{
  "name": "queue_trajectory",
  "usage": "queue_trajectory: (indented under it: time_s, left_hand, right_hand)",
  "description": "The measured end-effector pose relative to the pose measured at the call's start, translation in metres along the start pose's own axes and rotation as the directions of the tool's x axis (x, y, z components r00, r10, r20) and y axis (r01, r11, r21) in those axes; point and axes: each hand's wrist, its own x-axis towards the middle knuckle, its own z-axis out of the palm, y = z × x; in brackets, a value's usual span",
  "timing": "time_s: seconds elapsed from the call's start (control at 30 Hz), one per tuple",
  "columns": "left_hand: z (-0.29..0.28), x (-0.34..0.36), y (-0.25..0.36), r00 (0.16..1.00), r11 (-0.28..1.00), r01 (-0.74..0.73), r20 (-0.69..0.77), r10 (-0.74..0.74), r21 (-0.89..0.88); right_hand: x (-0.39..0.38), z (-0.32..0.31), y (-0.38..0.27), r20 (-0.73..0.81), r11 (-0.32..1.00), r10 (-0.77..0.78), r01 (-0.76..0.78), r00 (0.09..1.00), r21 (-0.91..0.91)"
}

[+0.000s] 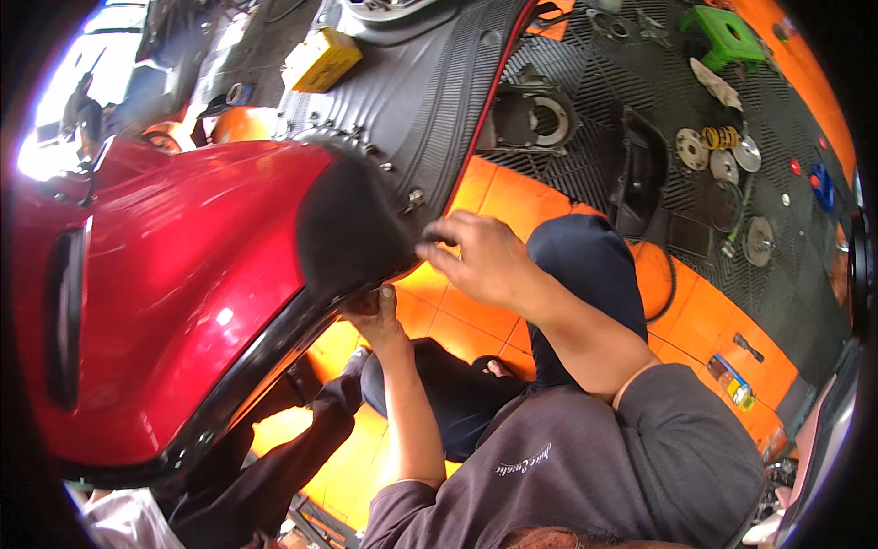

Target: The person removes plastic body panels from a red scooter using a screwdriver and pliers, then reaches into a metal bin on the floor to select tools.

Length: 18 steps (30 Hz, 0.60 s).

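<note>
A glossy red scooter body panel (192, 220) fills the left side, with a matte black end section (347, 224) toward me. Below that section's lower edge, my left hand (373, 316) is closed with its thumb up. The black rim partly covers its fingers, so what they grip is hidden. My right hand (476, 256) is beside the black section's right corner. Its fingers are bent together in a pinch, and anything between them is too small to name. Past the panel, small bolts (387, 167) lie on the black ribbed footboard (430, 101).
A yellow box (320, 60) sits on the footboard. Metal parts, including a round housing (540, 119) and discs (722, 166), lie on the dark mat at right, near a green stool (722, 37). Another person's dark-trousered leg (293, 448) is at lower left. The floor tiles are orange.
</note>
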Motion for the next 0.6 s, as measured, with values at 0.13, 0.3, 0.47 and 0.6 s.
queue_trajectory:
  time_s: [0.13,0.3,0.47,0.6]
  left_hand:
    - [0.016,-0.003,-0.007,0.991,0.994,0.106,0.083,-0.107,0.017]
    - [-0.039,0.01,-0.033,0.959,0.968,0.087,0.244,-0.145,0.235]
    - [-0.066,0.035,-0.044,0.761,0.812,0.191,0.439,-0.477,0.551]
    - [-0.114,0.001,-0.068,0.644,0.59,-0.078,0.493,-0.585,0.803]
  right_hand:
    - [-0.04,-0.067,-0.007,0.08,0.985,-0.146,0.152,0.986,-0.079]
    - [-0.038,-0.111,0.075,0.126,0.923,0.221,-0.166,0.967,-0.346]
    - [-0.067,-0.063,0.233,0.244,0.513,0.722,-0.264,0.647,-0.817]
    - [-0.13,0.003,0.274,0.305,0.441,0.74,-0.09,0.599,-0.893]
